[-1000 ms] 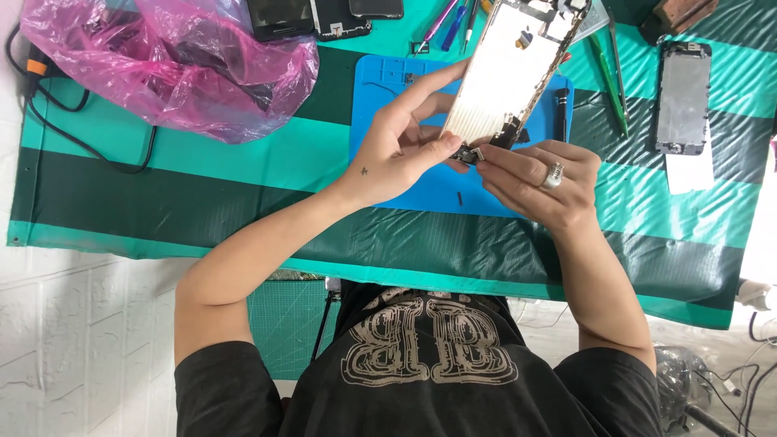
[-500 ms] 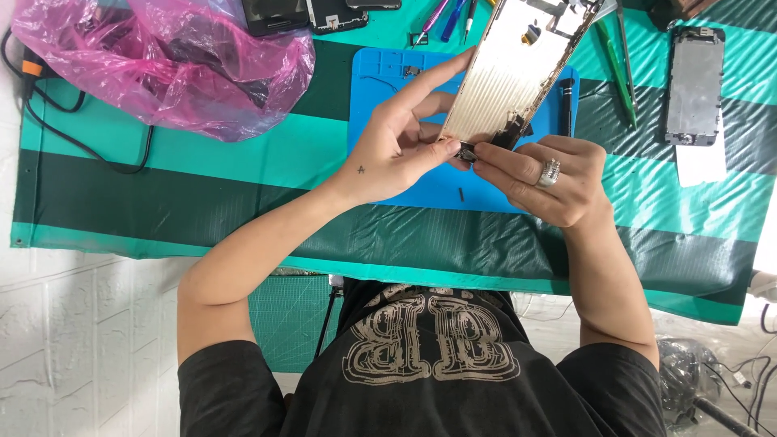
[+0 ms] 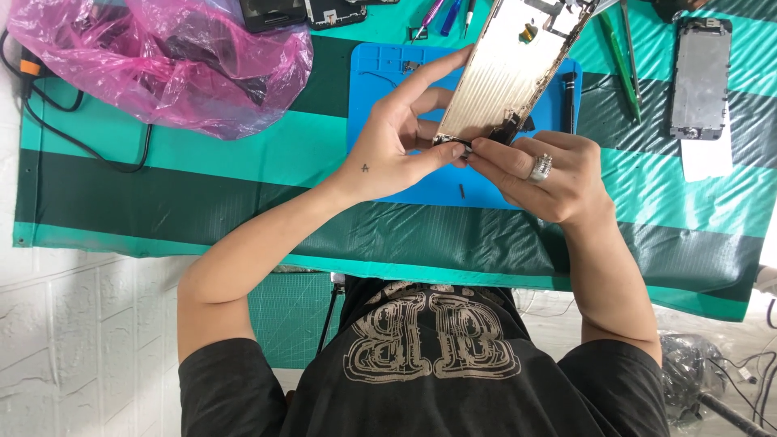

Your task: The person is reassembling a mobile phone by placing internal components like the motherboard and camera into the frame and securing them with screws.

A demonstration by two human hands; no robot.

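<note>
I hold an opened phone housing (image 3: 518, 69), pale metal with its inside facing me, tilted above a blue work mat (image 3: 380, 89). My left hand (image 3: 405, 142) grips its lower left edge, index finger stretched up along the side. My right hand (image 3: 542, 174), with a ring on one finger, pinches a small dark part (image 3: 506, 129) at the housing's bottom end. Thumbs of both hands meet at that corner.
A pink plastic bag (image 3: 170, 57) lies at the upper left with a black cable (image 3: 89, 137) beside it. Another phone body (image 3: 700, 77) rests at the right on the green striped cover (image 3: 243, 202). Green tweezers (image 3: 619, 53) and screwdrivers (image 3: 441, 16) lie near the top.
The housing and both hands have stayed in nearly the same pose; the view has shifted slightly, and my fingers have adjusted a little at the bottom edge.
</note>
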